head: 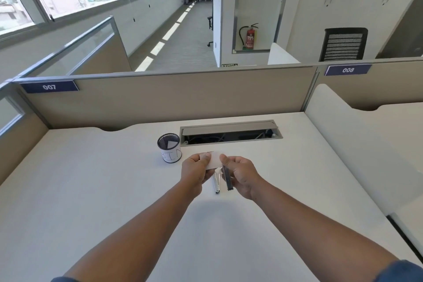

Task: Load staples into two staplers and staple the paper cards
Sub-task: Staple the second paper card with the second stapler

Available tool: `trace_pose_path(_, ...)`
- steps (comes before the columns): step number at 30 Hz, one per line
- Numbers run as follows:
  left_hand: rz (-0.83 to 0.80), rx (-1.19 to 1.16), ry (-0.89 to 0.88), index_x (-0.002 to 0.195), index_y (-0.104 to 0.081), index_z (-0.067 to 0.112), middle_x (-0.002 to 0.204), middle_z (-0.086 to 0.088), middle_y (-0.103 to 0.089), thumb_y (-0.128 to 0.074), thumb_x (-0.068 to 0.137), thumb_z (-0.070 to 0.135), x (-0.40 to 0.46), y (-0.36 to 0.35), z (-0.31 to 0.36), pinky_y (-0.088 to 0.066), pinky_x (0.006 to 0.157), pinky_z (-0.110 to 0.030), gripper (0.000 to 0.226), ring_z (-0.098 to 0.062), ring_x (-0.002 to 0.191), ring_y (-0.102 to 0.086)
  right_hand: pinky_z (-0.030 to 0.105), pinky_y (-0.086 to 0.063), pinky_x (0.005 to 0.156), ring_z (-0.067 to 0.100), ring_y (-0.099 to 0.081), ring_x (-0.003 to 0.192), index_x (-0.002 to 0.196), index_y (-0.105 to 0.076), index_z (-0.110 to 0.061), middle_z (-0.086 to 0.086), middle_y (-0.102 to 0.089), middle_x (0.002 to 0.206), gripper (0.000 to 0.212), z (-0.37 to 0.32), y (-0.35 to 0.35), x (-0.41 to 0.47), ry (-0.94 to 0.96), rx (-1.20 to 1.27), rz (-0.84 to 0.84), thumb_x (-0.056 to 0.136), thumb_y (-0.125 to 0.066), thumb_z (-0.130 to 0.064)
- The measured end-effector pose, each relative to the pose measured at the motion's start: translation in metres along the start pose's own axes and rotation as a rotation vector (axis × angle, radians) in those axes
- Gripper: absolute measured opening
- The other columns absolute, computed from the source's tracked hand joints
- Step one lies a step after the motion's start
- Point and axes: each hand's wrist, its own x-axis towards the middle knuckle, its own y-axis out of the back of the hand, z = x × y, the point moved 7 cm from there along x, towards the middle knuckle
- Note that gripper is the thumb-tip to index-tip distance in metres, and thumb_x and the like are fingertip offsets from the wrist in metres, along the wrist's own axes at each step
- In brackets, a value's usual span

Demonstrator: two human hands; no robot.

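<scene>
Head view, both forearms extended over white desk (91,190), hands meeting near centre of frame.

Paper card (213,160): small white rectangle, held above the desk between the two hands. Left hand (194,170) at the card's 9 o'clock side; thumb lies on top of the card's left edge, remaining fingers curled underneath, so the card is pinched at that edge. Right hand (240,175) at the card's 3 o'clock side; thumb tip and forefinger close on the card's right edge. Card therefore spans the gap between the two sets of fingers, roughly level, its middle uncovered.

Stapler (216,182): at 6 o'clock from the card, directly below it, silver, opened out, narrow end pointing toward the camera. A dark bar (228,178) runs alongside it at its 3 o'clock, tucked against the right palm. Possibly the right hand's lower fingers also hold this bar; view too small to tell whether it is a stapler arm or a separate stapler, or whether either rests on the desk.

Fingers state: left clenched on the card edge; right pinching the opposite edge. Neither hand slack.

Surroundings: mesh pen cup (169,147) with a white label, standing on the desk at 10 o'clock from the card, near but apart from the left hand. Open cable tray (231,132) recessed in the desk at 12 o'clock. Beige partition (171,96) behind, with number plates 007 (49,87) and 008 (348,70).
</scene>
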Motion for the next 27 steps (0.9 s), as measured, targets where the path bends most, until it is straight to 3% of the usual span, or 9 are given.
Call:
trace_pose_path(2,0.059,0.005,0.010,0.104,-0.067,0.008,0.108,-0.013,-0.071,-0.068,0.095,0.010,0.010,0.007,-0.001,-0.062,0.069,-0.027,0.009,-0.024,0.092,-0.071,0.040,-0.050,0.074,0.024,-0.056,0.070,0.093,-0.065,-0.005,0.008,-0.065,0.076,0.031,0.006,0.013,0.012,0.000,-0.056,0.087,0.084,-0.082,-0.027)
trace_pose_path(5,0.114,0.025,0.027,0.103,-0.065,0.009,0.109,-0.012,-0.070,-0.070,0.091,0.000,0.026,0.015,-0.006,-0.062,0.075,-0.030,0.016,-0.026,0.094,-0.071,0.032,-0.047,0.066,0.021,-0.054,0.067,0.095,-0.065,-0.004,0.006,-0.065,0.077,0.026,0.015,0.036,0.032,-0.004,-0.200,0.245,0.085,-0.082,-0.022)
trace_pose_path(10,0.152,0.001,0.036,0.104,-0.065,0.008,0.107,-0.012,-0.071,-0.070,0.090,0.001,0.045,0.023,-0.014,-0.062,0.074,-0.028,0.016,-0.025,0.093,-0.071,0.031,-0.045,0.062,0.023,-0.055,0.069,0.085,-0.063,-0.004,0.004,-0.063,0.077,0.023,0.028,0.068,0.058,-0.009,-0.452,0.444,0.076,-0.080,-0.016)
trace_pose_path(12,0.154,0.006,0.036,0.102,-0.066,0.010,0.106,-0.011,-0.071,-0.070,0.090,0.003,0.052,0.026,-0.018,-0.061,0.072,-0.026,0.014,-0.022,0.090,-0.069,0.027,-0.045,0.051,0.025,-0.056,0.066,0.081,-0.060,-0.009,0.004,-0.064,0.077,0.021,0.030,0.075,0.065,0.001,-0.536,0.494,0.075,-0.077,-0.017)
trace_pose_path(16,0.157,0.014,0.061,0.104,-0.066,0.011,0.108,-0.010,-0.070,-0.071,0.090,0.005,0.065,0.032,-0.026,-0.060,0.073,-0.025,0.016,-0.022,0.094,-0.069,0.023,-0.035,0.043,0.019,-0.053,0.057,0.081,-0.057,-0.010,0.002,-0.064,0.080,0.023,0.031,0.082,0.081,0.048,-0.758,0.530,0.075,-0.074,-0.024)
trace_pose_path(23,0.166,0.025,0.111,0.104,-0.067,0.011,0.110,-0.012,-0.071,-0.073,0.089,0.007,0.081,0.041,-0.041,-0.060,0.075,-0.026,0.016,-0.023,0.092,-0.069,0.029,-0.037,0.053,0.027,-0.057,0.068,0.072,-0.045,-0.018,0.003,-0.059,0.081,0.031,0.041,0.081,0.109,0.053,-1.023,0.488,0.078,-0.074,-0.029)
trace_pose_path(27,0.164,0.022,0.126,0.103,-0.067,0.011,0.110,-0.011,-0.071,-0.073,0.089,0.007,0.086,0.041,-0.044,-0.059,0.073,-0.025,0.016,-0.022,0.093,-0.068,0.029,-0.041,0.058,0.028,-0.062,0.076,0.083,-0.054,-0.015,0.002,-0.061,0.086,0.028,0.044,0.079,0.118,0.028,-1.101,0.481,0.078,-0.074,-0.034)
